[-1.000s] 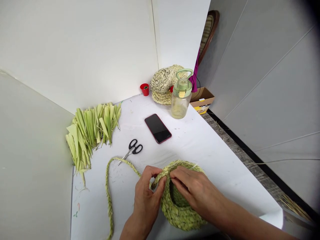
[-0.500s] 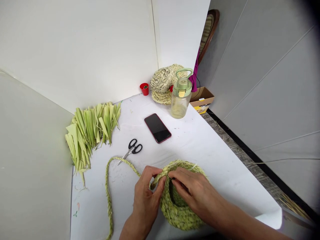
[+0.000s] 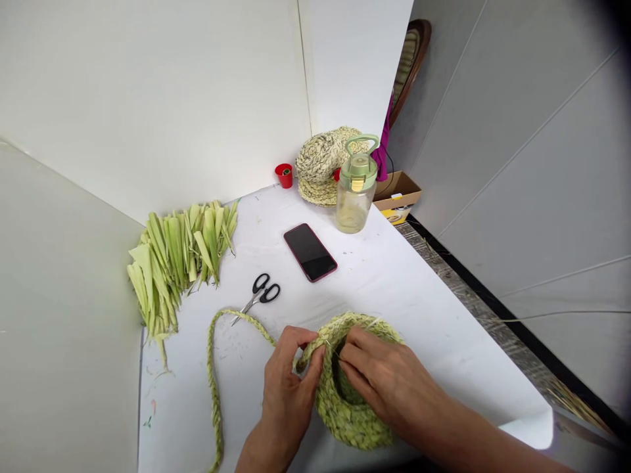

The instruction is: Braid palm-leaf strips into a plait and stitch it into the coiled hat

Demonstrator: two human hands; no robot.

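Note:
A small green braided basket (image 3: 352, 420) sits on the white table (image 3: 419, 289) near its front edge. My left hand (image 3: 288, 387) pinches the basket's left rim where a loose green braid (image 3: 214, 374) joins it. My right hand (image 3: 382, 378) lies over the basket's opening, with its fingertips pinched at the same spot on the rim; a thin needle seems to show between the fingers. The braid loops left and runs down toward the table's front.
Black-handled scissors (image 3: 259, 296) lie just beyond the braid. A dark phone (image 3: 310, 252), a green-lidded bottle (image 3: 355, 189), a woven straw hat (image 3: 323, 164) and a red cup (image 3: 284, 175) stand farther back. A pile of green leaf strips (image 3: 177, 256) lies at left. The table's right edge drops off.
My right hand has shifted slightly up and left on the rim, fingertips pinching closer to my left hand. The basket has barely moved.

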